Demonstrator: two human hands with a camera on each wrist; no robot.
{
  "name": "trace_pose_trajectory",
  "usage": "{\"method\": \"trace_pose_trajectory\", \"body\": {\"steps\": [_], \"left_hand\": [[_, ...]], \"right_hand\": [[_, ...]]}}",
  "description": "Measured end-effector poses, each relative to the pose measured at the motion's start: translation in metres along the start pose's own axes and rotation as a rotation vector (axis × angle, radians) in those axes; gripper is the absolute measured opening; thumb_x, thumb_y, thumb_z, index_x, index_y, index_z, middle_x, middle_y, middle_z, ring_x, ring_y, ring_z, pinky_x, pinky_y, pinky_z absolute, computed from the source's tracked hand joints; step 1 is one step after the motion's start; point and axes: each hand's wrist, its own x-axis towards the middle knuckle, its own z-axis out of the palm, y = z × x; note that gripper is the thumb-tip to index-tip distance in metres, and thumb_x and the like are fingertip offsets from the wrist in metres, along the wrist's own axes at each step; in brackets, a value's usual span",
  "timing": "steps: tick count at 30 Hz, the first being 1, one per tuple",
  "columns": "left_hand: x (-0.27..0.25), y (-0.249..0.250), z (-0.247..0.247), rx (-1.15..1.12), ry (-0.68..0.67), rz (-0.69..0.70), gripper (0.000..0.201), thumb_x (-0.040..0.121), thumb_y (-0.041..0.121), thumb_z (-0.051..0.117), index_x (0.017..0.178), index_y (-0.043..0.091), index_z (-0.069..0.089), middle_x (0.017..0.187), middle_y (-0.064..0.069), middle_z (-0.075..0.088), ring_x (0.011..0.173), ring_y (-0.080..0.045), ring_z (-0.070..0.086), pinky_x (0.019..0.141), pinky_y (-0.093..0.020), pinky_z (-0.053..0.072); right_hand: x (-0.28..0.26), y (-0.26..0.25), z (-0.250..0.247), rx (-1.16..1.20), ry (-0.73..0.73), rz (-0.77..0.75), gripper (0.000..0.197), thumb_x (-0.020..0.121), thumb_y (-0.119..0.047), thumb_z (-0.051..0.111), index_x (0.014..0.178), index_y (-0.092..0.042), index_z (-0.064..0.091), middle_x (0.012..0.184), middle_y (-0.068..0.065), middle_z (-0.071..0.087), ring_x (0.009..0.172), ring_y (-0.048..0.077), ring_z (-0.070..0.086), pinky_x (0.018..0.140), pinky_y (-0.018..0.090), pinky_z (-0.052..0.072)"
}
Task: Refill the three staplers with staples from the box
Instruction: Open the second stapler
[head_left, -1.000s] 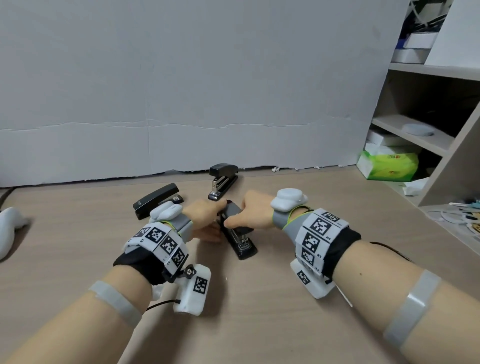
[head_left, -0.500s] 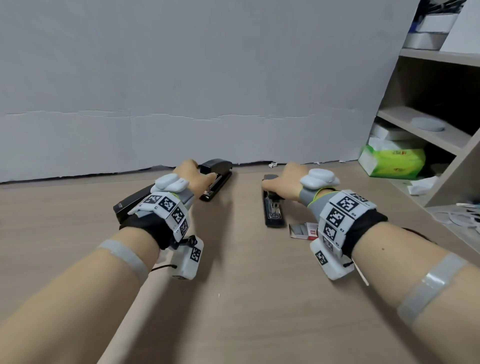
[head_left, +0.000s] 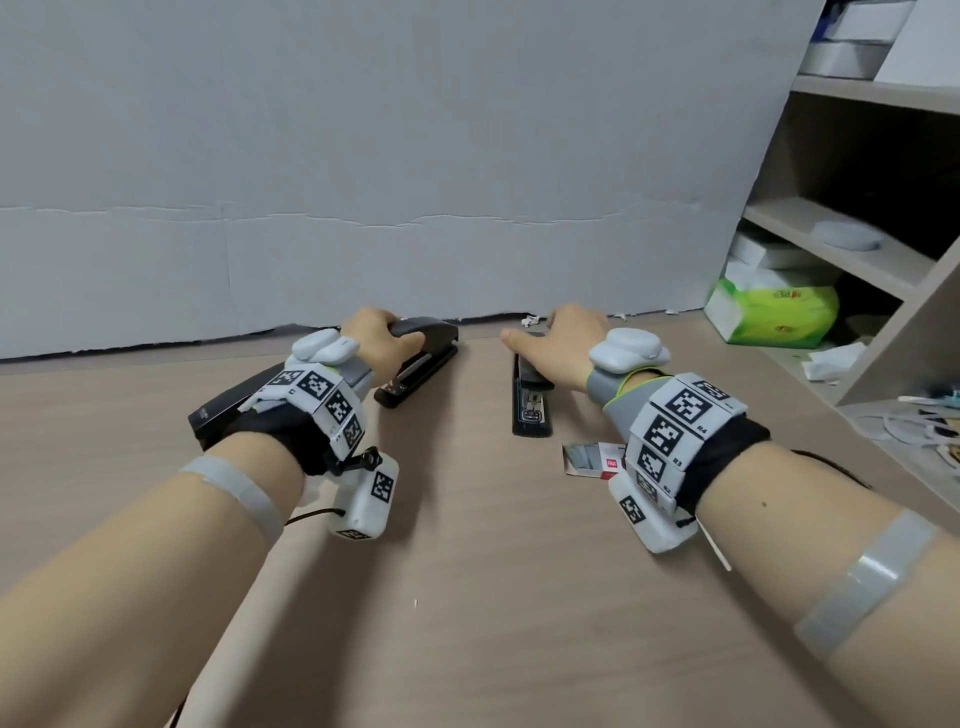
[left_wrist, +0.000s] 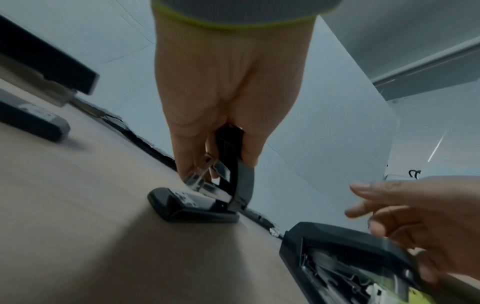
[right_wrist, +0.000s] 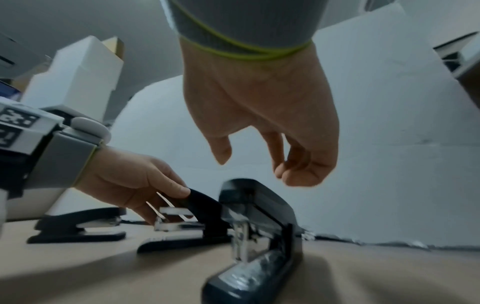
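Observation:
Three black staplers lie on the wooden desk near the back board. My left hand (head_left: 387, 335) grips the top cover of the middle stapler (head_left: 423, 364); in the left wrist view its fingers (left_wrist: 197, 156) curl round the raised cover above the base (left_wrist: 197, 205). My right hand (head_left: 558, 345) hovers over the rear of the right stapler (head_left: 531, 402), fingers (right_wrist: 296, 170) loosely curled and holding nothing, just above that stapler (right_wrist: 254, 222). The third stapler (head_left: 223, 410) lies partly hidden under my left wrist. An open red-and-white staple box (head_left: 592, 460) sits beside my right wrist.
A white board (head_left: 363, 182) closes off the back of the desk. At the right stands a shelf unit (head_left: 831, 249) with a green tissue pack (head_left: 774, 312) at its foot. Loose cables (head_left: 909, 421) lie at the right edge.
Both hands left the desk's middle and moved toward the back board. My right hand set the right stapler down and let go. My left hand closed on the middle stapler's cover.

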Motion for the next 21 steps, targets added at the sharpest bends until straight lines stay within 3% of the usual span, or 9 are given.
{"method": "trace_pose_trajectory", "body": {"steps": [2,4,7,10,13,17,19,21], "left_hand": [[-0.005,-0.005,-0.003,-0.063,-0.065,0.030,0.016,0.086,0.030,0.066,0.087,0.014,0.068,0.066,-0.003,0.057,0.064,-0.025,0.053,0.064,-0.032,0.045],[-0.015,-0.011,-0.009,-0.188,-0.175,0.052,0.016,0.084,0.026,0.070,0.095,0.014,0.071,0.075,-0.010,0.062,0.068,-0.024,0.056,0.072,-0.039,0.054],[-0.039,-0.019,-0.020,-0.352,-0.405,0.102,0.017,0.085,0.019,0.072,0.101,0.013,0.071,0.092,-0.016,0.068,0.085,-0.024,0.061,0.093,-0.051,0.054],[-0.064,-0.021,-0.026,-0.404,-0.558,0.151,0.024,0.088,0.009,0.069,0.110,0.004,0.067,0.093,-0.011,0.064,0.086,-0.018,0.060,0.091,-0.039,0.053],[-0.082,-0.025,-0.031,-0.337,-0.517,0.190,0.027,0.082,0.016,0.077,0.106,0.008,0.068,0.088,-0.008,0.069,0.079,-0.015,0.062,0.084,-0.033,0.052],[-0.092,-0.045,-0.028,-0.179,-0.420,0.164,0.045,0.072,0.015,0.083,0.114,0.018,0.066,0.103,0.001,0.074,0.092,-0.016,0.070,0.090,-0.034,0.055],[-0.094,-0.049,-0.023,-0.122,-0.417,0.165,0.041,0.071,0.017,0.083,0.109,0.020,0.069,0.098,0.003,0.075,0.093,-0.017,0.071,0.092,-0.039,0.055],[-0.095,-0.049,-0.021,-0.072,-0.405,0.159,0.034,0.070,0.020,0.083,0.102,0.020,0.072,0.093,0.002,0.076,0.090,-0.019,0.072,0.091,-0.041,0.055]], "right_hand": [[-0.007,-0.011,-0.003,0.066,0.094,-0.068,0.034,0.081,-0.047,0.059,0.093,-0.016,0.063,0.110,0.013,0.059,0.101,0.036,0.053,0.079,0.036,0.045],[-0.018,-0.024,-0.007,0.136,0.115,-0.159,0.034,0.080,-0.033,0.059,0.111,-0.019,0.063,0.120,0.010,0.055,0.113,0.033,0.051,0.094,0.038,0.044],[-0.039,-0.044,-0.009,0.149,-0.006,-0.316,0.033,0.077,-0.027,0.063,0.110,-0.024,0.066,0.114,0.001,0.063,0.107,0.024,0.058,0.085,0.029,0.045],[-0.063,-0.053,0.001,0.067,-0.250,-0.447,0.040,0.078,-0.034,0.070,0.116,-0.024,0.065,0.110,-0.005,0.067,0.101,0.017,0.063,0.082,0.027,0.048],[-0.076,-0.052,0.014,0.093,-0.368,-0.480,0.043,0.077,-0.031,0.074,0.118,-0.024,0.064,0.098,-0.009,0.066,0.091,0.018,0.066,0.083,0.030,0.053],[-0.079,-0.050,0.021,0.110,-0.322,-0.477,0.043,0.079,-0.021,0.073,0.120,-0.024,0.064,0.096,-0.007,0.063,0.087,0.019,0.064,0.078,0.027,0.050],[-0.080,-0.053,0.024,0.115,-0.349,-0.475,0.052,0.080,-0.022,0.073,0.129,-0.025,0.059,0.098,-0.004,0.064,0.089,0.021,0.063,0.080,0.028,0.049],[-0.081,-0.056,0.029,0.103,-0.382,-0.483,0.049,0.079,-0.025,0.074,0.126,-0.027,0.059,0.097,-0.001,0.067,0.087,0.023,0.064,0.080,0.032,0.051]]}}
